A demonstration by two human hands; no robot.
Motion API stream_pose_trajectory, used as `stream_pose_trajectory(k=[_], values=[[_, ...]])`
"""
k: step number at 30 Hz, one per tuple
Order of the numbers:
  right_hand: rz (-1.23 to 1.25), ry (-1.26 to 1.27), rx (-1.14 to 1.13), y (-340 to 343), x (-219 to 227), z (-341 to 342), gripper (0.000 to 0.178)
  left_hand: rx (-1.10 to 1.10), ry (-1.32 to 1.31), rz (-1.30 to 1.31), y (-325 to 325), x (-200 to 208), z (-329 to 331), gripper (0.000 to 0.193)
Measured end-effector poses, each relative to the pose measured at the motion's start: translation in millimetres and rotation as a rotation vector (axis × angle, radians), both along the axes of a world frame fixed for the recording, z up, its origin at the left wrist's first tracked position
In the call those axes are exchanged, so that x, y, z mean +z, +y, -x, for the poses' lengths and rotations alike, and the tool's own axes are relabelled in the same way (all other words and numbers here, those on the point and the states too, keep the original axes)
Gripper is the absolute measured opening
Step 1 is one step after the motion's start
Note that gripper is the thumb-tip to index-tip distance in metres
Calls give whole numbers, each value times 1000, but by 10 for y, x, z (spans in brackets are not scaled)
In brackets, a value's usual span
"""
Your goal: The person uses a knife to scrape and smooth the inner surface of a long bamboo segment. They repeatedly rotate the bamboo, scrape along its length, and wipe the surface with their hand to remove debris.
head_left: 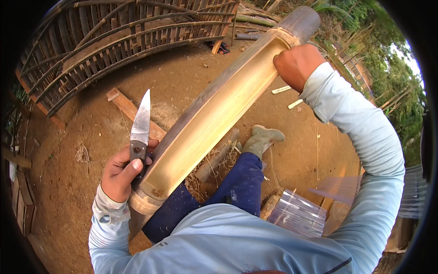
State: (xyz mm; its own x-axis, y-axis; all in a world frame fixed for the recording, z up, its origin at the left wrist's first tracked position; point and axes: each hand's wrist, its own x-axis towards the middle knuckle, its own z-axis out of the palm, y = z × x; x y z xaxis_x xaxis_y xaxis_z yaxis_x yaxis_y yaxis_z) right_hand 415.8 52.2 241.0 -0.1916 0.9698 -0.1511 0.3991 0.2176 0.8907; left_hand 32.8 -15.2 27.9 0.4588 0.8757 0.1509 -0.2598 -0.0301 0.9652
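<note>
A thick bamboo section slants across my lap, from the lower left up to the far right. A long opening along it shows a pale, smooth hollow between two nodes; its outer skin is dark. My left hand is closed round the dark handle of a knife, whose bare blade points up and away. That hand is beside the near end of the bamboo, and some of its fingers are hidden. Near the far end, my right hand is a fist at the right edge of the opening, its fingertips out of sight.
A curved slatted bamboo structure stands at the far left. On the dirt ground lie a wooden plank, a short log and pale strips. Clear corrugated sheets are at the right, near my boot.
</note>
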Motion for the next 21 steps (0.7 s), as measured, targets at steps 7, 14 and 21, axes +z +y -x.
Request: stream_pose_trajectory(k=[7,14,21], values=[[-166,-89,311,-171,8,-133,36,4,13,17,32,-14,9,37],[-277,-206,118,-159,-163,145,35,9,-30,13,21,-41,8,38],[-52,0,4,-141,-121,203,19,18,46,-18,-1,25,21,37]])
